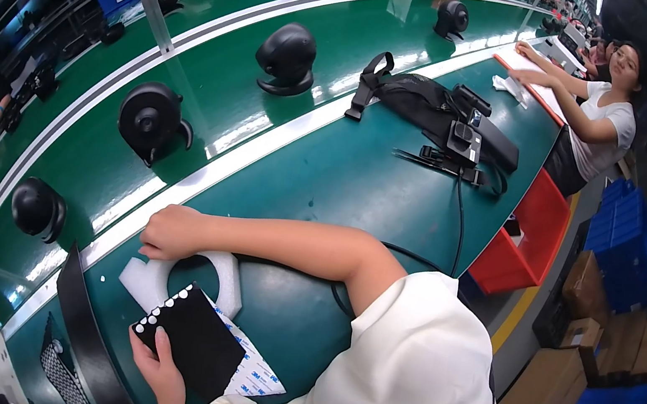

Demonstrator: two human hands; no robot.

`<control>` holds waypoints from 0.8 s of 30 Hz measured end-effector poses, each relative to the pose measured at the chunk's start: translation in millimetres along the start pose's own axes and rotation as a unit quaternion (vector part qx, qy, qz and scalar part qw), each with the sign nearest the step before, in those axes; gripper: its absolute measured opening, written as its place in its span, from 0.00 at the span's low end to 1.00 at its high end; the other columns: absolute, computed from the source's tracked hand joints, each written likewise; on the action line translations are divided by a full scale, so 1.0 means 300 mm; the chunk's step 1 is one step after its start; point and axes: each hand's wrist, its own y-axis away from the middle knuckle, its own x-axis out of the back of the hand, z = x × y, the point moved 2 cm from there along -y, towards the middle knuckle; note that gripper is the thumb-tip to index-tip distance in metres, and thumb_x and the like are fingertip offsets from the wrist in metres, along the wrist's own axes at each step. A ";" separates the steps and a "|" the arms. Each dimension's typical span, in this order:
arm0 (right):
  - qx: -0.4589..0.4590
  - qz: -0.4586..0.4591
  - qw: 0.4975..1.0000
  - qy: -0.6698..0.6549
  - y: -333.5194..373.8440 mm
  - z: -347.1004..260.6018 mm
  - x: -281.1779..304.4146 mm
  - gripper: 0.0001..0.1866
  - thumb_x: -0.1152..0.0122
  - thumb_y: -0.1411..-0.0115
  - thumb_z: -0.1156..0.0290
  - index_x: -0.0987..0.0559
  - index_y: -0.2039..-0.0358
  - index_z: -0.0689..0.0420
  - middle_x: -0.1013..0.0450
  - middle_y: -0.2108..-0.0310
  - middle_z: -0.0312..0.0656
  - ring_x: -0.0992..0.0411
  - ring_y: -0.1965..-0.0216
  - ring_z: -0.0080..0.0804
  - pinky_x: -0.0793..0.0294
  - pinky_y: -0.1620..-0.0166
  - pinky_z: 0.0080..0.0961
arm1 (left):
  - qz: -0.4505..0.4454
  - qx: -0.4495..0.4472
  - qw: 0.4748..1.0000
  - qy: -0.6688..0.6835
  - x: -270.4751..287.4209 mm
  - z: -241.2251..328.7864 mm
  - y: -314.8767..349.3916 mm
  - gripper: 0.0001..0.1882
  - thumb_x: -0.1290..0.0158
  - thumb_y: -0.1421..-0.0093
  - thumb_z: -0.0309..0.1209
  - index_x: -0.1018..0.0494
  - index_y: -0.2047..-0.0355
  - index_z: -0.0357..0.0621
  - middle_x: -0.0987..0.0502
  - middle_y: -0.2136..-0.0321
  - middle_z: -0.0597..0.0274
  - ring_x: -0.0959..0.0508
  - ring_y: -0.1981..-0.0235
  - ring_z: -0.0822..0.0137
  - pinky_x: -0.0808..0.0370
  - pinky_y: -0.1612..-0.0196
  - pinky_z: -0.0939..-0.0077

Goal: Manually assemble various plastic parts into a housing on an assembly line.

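Note:
My left hand [161,364] grips a black rectangular sheet [204,344] by its left edge, the thumb lying on top. White round dots run along that sheet's upper left edge. Under it, a white backing sheet with blue print [259,375] sticks out at the right. My right arm reaches across to the left, and my right hand [171,232] is closed with its fingers bent down over the far edge of a white foam ring [228,284]. Whatever its fingertips hold is hidden. The ring lies on the green table, partly behind the black sheet.
Black rounded housings [151,122] stand on the green conveyor [215,83] beyond the table. A black strap with camera gear [465,136] lies at the far right, its cable trailing nearer. A curved black panel [87,334] is at left. A red bin [524,242] and a co-worker [603,119] are to the right.

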 end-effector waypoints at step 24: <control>-0.010 -0.002 0.999 -0.038 -0.021 -0.007 0.008 0.16 0.52 0.50 0.60 0.27 0.84 0.59 0.31 0.84 0.48 0.32 0.78 0.46 0.32 0.72 0.37 | 0.031 0.002 1.000 0.002 0.005 0.027 0.003 0.10 0.58 0.44 0.24 0.40 0.62 0.34 0.34 0.70 0.65 0.35 0.69 0.76 0.38 0.65 0.85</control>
